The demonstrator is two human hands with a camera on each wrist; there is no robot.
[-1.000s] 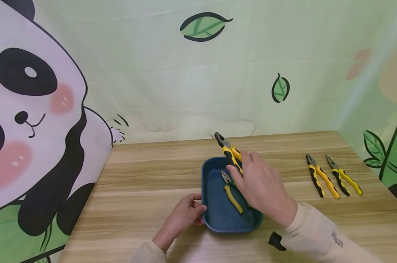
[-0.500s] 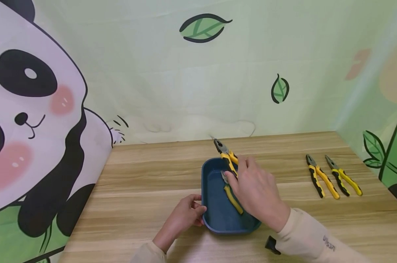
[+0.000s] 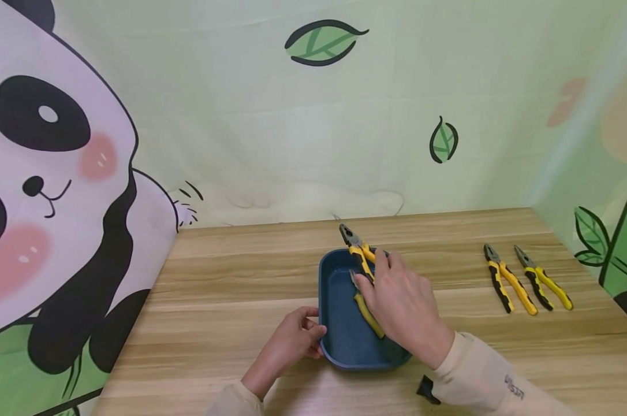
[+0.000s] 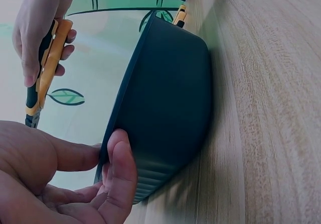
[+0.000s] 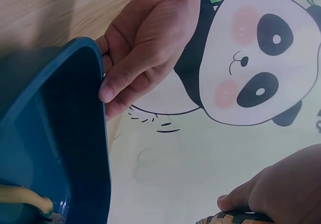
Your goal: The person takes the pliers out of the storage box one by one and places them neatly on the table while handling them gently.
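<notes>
A dark blue rectangular tray (image 3: 339,355) stands on the table, and my left hand (image 3: 295,335) pinches its left rim between thumb and fingers. Inside the tray lies a pair of pliers with yellow handles (image 3: 368,315), partly covered by my right hand. My right hand (image 3: 404,303) grips the black-and-yellow handles of combination pliers (image 3: 357,245) above the tray, their dark jaws pointing up and away past the far rim. The left wrist view shows the held pliers (image 4: 47,66) raised higher than the rim. In the right wrist view the left thumb presses on the rim.
To the right on the wooden table (image 3: 230,277) lie two more pairs of pliers: one with orange-and-black handles (image 3: 508,283), one long-nosed with yellow-and-black handles (image 3: 542,280). A printed cloth with a panda (image 3: 53,173) hangs behind. A small black piece (image 3: 428,390) shows beside the right sleeve.
My right hand has come slightly lower and to the left with the combination pliers, covering more of the pliers in the tray. My left hand and the tray have stayed put.
</notes>
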